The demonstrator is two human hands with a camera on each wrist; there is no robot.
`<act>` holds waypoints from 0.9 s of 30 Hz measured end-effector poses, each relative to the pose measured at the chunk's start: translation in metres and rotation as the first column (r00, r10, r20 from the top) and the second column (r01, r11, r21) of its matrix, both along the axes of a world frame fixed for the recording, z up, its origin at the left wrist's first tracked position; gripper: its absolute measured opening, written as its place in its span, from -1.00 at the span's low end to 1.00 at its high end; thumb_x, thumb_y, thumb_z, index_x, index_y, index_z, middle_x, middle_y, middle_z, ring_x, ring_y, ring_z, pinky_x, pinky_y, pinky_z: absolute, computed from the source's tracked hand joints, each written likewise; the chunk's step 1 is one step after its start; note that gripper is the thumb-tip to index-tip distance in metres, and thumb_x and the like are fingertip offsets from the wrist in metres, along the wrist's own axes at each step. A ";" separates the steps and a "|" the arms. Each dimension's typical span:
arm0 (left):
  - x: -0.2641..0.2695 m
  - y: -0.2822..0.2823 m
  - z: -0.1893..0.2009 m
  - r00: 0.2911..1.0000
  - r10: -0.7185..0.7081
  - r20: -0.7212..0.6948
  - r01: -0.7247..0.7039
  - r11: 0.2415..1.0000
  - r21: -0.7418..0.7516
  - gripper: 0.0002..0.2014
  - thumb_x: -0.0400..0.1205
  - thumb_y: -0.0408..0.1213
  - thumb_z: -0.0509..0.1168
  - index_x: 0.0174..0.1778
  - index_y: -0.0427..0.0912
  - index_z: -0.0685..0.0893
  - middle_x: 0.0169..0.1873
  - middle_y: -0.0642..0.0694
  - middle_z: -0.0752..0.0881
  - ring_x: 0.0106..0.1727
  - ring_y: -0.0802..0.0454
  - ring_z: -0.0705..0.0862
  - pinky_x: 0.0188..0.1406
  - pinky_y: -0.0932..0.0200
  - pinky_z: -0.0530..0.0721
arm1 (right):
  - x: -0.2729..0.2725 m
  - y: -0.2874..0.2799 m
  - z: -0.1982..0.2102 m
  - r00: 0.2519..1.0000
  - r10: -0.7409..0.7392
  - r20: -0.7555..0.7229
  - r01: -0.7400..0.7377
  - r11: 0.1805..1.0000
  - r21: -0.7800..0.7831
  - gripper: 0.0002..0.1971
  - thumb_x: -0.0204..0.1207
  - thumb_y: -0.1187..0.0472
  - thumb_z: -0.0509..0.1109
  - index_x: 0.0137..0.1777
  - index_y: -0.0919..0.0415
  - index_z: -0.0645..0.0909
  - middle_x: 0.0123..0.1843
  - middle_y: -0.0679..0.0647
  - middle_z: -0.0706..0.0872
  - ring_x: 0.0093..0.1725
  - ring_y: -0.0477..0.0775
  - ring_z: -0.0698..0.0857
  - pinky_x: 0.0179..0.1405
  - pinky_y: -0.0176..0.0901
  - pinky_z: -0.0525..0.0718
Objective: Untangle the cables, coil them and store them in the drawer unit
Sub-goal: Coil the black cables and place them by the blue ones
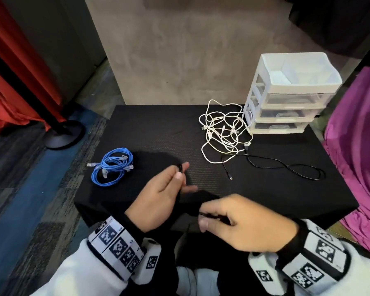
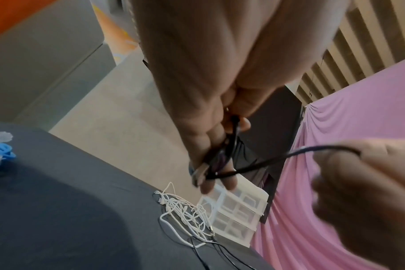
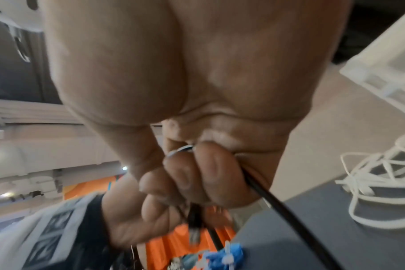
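Observation:
My left hand (image 1: 181,174) pinches a black cable (image 2: 266,162) just behind its plug, several loops hanging over its fingers (image 2: 210,155). My right hand (image 1: 203,218) grips the same cable a short way along, fingers (image 3: 197,179) curled round it near the table's front edge. Two coiled blue network cables (image 1: 111,167) lie at the left of the black table (image 1: 158,129). A tangle of white cables (image 1: 224,131) sits at the back right, against the white drawer unit (image 1: 291,92), whose three drawers are closed. A second black cable (image 1: 286,167) trails out of the tangle.
A red curtain and a black stand base (image 1: 62,133) are on the floor at the left. Pink cloth (image 1: 359,146) hangs by the table's right edge. The drawer unit's top tray has empty compartments.

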State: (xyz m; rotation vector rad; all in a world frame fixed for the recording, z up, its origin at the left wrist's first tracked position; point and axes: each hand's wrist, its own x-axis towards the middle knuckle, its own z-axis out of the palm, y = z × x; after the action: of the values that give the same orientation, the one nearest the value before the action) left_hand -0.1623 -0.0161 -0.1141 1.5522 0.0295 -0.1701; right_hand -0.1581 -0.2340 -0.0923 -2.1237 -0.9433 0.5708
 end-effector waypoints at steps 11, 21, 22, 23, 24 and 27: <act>-0.029 -0.016 0.030 0.969 -0.247 -0.026 0.237 0.950 -0.204 -0.68 0.82 -0.09 0.04 0.05 -0.27 0.56 0.30 -0.30 0.78 -0.63 0.13 0.21 -0.46 0.11 0.53 | 0.053 -0.008 -0.008 0.888 -0.387 -0.248 0.457 0.803 0.382 -0.72 0.57 0.17 0.61 -0.21 0.33 0.63 -0.43 0.11 0.43 -0.43 -0.06 0.34 -0.43 -0.34 0.33; 0.004 -0.002 0.028 0.974 0.221 0.047 -0.194 0.927 -0.321 -0.75 0.88 -0.26 0.00 -0.09 -0.20 0.43 0.52 -0.04 0.65 0.14 -0.28 0.85 0.07 -0.07 0.84 | -0.013 0.028 -0.060 0.938 -0.167 -0.305 0.204 0.975 0.092 -0.69 0.84 0.00 0.24 -0.01 0.08 0.75 -0.43 -0.01 0.60 -0.48 -0.21 0.51 -0.37 -0.33 0.50; 0.005 -0.001 0.024 0.974 0.214 0.079 -0.194 0.959 -0.204 -0.75 0.88 -0.26 0.00 -0.10 -0.21 0.43 0.55 0.02 0.62 0.15 -0.28 0.85 0.08 -0.09 0.84 | -0.015 0.028 -0.052 0.952 -0.132 -0.275 0.162 0.983 0.090 -0.68 0.83 -0.02 0.26 -0.04 0.08 0.75 -0.43 -0.02 0.61 -0.44 -0.21 0.53 -0.32 -0.25 0.53; 0.005 0.001 0.019 0.978 0.182 0.107 -0.173 0.981 -0.087 -0.75 0.88 -0.26 0.01 -0.10 -0.22 0.42 0.57 0.07 0.58 0.13 -0.25 0.86 0.08 -0.12 0.83 | -0.015 0.026 -0.043 0.966 -0.119 -0.230 0.144 0.985 0.092 -0.68 0.81 -0.02 0.28 -0.08 0.08 0.75 -0.44 -0.05 0.62 -0.42 -0.19 0.54 -0.28 -0.16 0.54; 0.004 0.002 0.015 0.983 0.137 0.122 -0.140 0.990 0.018 -0.75 0.88 -0.24 0.02 -0.10 -0.23 0.42 0.59 0.11 0.55 0.09 -0.23 0.87 0.06 -0.16 0.83 | -0.012 0.023 -0.032 0.977 -0.120 -0.179 0.139 0.985 0.098 -0.69 0.80 0.00 0.31 -0.12 0.08 0.73 -0.44 -0.07 0.62 -0.41 -0.19 0.54 -0.27 -0.15 0.54; -0.002 0.005 0.010 0.995 0.006 0.102 -0.027 0.979 0.203 -0.74 0.87 -0.17 0.06 -0.11 -0.19 0.44 0.58 0.12 0.57 -0.09 -0.22 0.89 -0.03 -0.21 0.83 | 0.001 0.009 0.000 0.985 -0.127 -0.113 0.142 0.981 0.131 -0.77 0.74 0.16 0.38 -0.18 0.11 0.69 -0.39 0.07 0.64 -0.38 0.04 0.56 -0.27 -0.02 0.55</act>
State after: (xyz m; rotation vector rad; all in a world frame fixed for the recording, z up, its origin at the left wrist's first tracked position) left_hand -0.1642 -0.0115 -0.1044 1.7635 -0.0206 -0.0770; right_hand -0.1568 -0.2248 -0.0926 -1.9953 -0.7523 0.5270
